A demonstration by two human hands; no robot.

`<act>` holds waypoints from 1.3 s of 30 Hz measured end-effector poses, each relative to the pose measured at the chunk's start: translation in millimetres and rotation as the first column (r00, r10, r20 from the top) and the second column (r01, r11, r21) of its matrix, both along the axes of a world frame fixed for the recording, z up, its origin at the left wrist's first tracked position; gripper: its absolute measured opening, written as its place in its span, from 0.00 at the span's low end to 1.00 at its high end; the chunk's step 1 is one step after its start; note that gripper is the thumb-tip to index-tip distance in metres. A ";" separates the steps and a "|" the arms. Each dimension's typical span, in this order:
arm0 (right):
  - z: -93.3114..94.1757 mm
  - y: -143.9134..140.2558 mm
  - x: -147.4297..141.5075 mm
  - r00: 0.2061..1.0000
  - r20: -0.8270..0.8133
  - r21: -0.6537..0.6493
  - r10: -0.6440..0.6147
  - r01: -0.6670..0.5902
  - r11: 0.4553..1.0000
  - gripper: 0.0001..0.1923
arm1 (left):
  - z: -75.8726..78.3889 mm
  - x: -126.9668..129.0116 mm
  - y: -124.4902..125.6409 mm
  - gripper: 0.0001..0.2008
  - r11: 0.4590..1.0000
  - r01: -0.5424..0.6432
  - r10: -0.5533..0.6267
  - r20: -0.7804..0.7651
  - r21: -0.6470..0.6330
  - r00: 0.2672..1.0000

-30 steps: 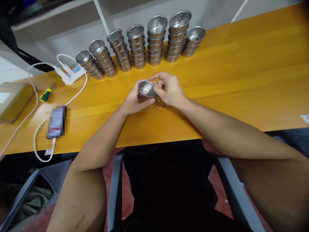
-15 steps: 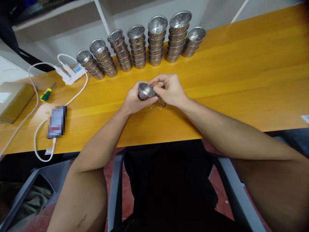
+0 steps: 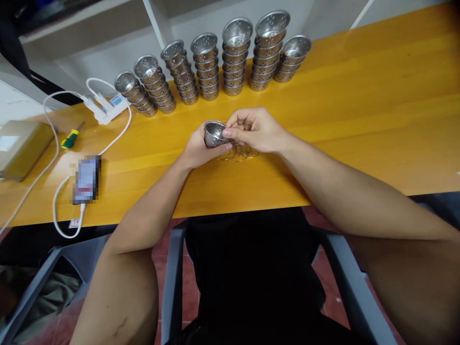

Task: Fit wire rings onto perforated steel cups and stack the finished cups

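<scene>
My left hand (image 3: 196,149) grips a small perforated steel cup (image 3: 213,133) just above the yellow table (image 3: 359,110). My right hand (image 3: 253,129) pinches the cup's right rim with thumb and forefinger; what lies between those fingertips is too small to tell. A loose pile of thin wire rings (image 3: 240,154) lies on the table directly under both hands. Several leaning stacks of the same steel cups (image 3: 212,64) stand in a row along the far edge.
At the left lie a phone (image 3: 86,179) on a white cable (image 3: 53,211), a white power strip (image 3: 104,104), a green-and-yellow screwdriver (image 3: 71,137) and a cardboard box (image 3: 19,148). Grey chair arms (image 3: 168,282) flank my lap below the table edge.
The cup has tilted and sunk slightly in my left hand, and my right fingers have shifted onto its rim. The view has tipped a little.
</scene>
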State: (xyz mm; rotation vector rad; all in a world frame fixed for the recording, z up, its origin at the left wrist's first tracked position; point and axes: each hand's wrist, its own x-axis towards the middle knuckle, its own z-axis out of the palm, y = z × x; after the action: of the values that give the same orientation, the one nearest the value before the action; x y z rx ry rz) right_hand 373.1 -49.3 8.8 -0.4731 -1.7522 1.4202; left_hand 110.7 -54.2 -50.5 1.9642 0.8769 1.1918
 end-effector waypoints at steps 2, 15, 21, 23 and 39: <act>-2.0 -0.8 -2.3 1.000 0.000 -0.012 -0.015 0.015 1.000 0.42 | -0.3 -0.3 -0.5 0.48 1.000 -0.008 0.009 -0.010 0.021 1.000; -6.1 -2.6 -2.9 1.000 0.018 -0.015 -0.019 0.019 1.000 0.39 | 2.5 0.8 -3.7 0.50 0.999 -0.033 0.033 -0.029 -0.005 0.999; -6.2 -3.3 -3.9 1.000 -0.001 -0.015 -0.015 0.015 1.000 0.40 | 1.6 -2.1 -0.6 0.52 0.999 -0.042 0.041 -0.038 -0.027 0.998; -6.3 -2.9 -3.8 1.000 0.009 -0.013 -0.015 0.015 1.000 0.41 | 1.0 -2.1 0.4 0.52 0.999 -0.038 0.037 -0.028 -0.025 0.999; -9.0 -8.4 1.9 0.938 0.040 0.339 -0.343 0.310 0.888 0.36 | -11.5 -1.2 12.6 0.54 0.981 -0.192 0.191 0.042 0.010 0.981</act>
State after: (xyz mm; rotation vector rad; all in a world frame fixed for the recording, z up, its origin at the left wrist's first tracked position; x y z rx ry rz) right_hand 375.0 -57.7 -0.2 -0.6313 -1.8400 0.8599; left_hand 109.5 -41.6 -62.0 1.8925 1.0589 1.3446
